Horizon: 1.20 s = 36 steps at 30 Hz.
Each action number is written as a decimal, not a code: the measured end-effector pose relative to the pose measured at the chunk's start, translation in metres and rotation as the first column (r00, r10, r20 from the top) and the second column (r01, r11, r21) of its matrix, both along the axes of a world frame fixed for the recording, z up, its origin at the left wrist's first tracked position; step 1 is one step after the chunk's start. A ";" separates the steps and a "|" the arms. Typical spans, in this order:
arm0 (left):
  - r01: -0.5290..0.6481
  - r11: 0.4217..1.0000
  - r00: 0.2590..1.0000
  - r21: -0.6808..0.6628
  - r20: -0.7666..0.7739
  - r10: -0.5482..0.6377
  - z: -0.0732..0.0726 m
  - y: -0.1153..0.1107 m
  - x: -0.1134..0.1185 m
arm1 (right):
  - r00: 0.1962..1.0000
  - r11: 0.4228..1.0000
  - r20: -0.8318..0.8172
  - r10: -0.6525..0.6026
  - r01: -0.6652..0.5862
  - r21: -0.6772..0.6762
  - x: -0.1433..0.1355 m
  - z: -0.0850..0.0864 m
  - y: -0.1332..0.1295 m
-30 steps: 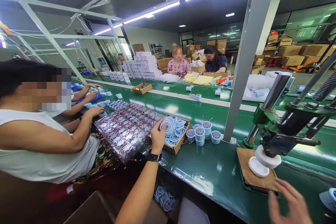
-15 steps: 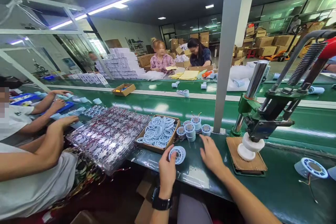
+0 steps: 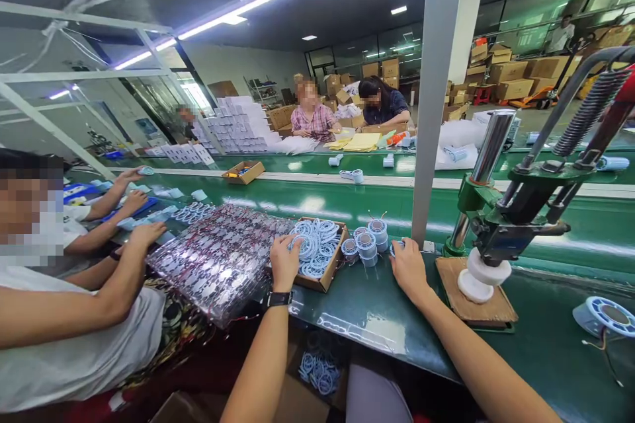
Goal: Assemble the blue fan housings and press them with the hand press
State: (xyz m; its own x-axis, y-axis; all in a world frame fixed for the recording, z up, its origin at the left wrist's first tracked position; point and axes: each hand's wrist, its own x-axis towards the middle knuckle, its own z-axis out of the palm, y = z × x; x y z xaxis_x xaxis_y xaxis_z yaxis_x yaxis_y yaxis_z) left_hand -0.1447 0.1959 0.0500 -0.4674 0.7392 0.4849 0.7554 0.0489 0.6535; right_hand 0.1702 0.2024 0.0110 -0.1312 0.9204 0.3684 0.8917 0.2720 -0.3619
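My left hand [image 3: 284,263], with a black watch on the wrist, is at the left side of a cardboard box [image 3: 325,283]. Its thumb and fingers close on a light-blue plastic ring [image 3: 304,248], just over the loose rings [image 3: 325,244] that fill the box. My right hand [image 3: 409,269] is closed around a light-blue round housing [image 3: 395,248], mostly covered by the fingers. Between my hands stand several similar housings [image 3: 366,244], some stacked, with dark round centres and thin wires.
A green lever press [image 3: 501,231] with white round pads stands at right on a wooden board [image 3: 451,284]. Another wired housing [image 3: 605,316] lies beyond it. Left are a plastic-wrapped stack of wired plates [image 3: 213,258] and co-workers' arms [image 3: 114,277]. A metal post [image 3: 430,99] rises ahead.
My left hand has moved left and forward from the bench's front edge to the box of rings. My right hand has reached forward and closed on the rightmost housing of the group.
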 end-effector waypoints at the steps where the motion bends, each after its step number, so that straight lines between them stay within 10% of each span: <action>1: -0.004 1.000 1.000 0.011 -0.007 0.004 0.002 0.000 -0.004 | 1.000 1.000 -0.004 0.028 -0.028 0.002 0.007 -0.002 -0.007; 6: 0.054 0.998 0.999 0.032 -0.002 -0.054 0.009 -0.021 0.005 | 0.977 0.978 -0.046 0.210 -0.210 0.012 0.056 -0.017 -0.069; 12: 0.548 0.821 0.833 -0.158 0.016 -0.553 -0.042 -0.083 0.133 | 0.911 0.938 -0.223 0.346 -0.343 0.053 0.089 -0.022 -0.142; 15: 0.590 0.784 0.797 -0.193 -0.015 -0.603 -0.066 -0.102 0.181 | 0.879 0.949 -0.358 0.314 -0.297 0.105 0.090 -0.025 -0.149; 23: 0.500 0.838 0.841 -0.219 -0.107 -0.530 -0.085 -0.135 0.187 | 0.871 0.962 -0.415 0.264 -0.205 0.180 0.089 -0.040 -0.148; 27: 0.539 0.835 0.840 -0.114 -0.006 -0.543 -0.066 -0.149 0.191 | 0.837 0.962 -0.502 0.218 -0.097 0.256 0.089 -0.017 -0.165; 30: 0.678 0.733 0.735 0.059 -0.028 -0.677 -0.033 -0.163 0.198 | 0.636 0.985 -0.758 0.148 -0.167 0.052 0.084 0.019 -0.183; 36: 0.769 0.553 0.513 0.322 0.205 -0.833 0.010 -0.184 0.219 | 0.099 0.734 -0.974 -0.205 -0.642 -0.220 0.071 0.063 -0.195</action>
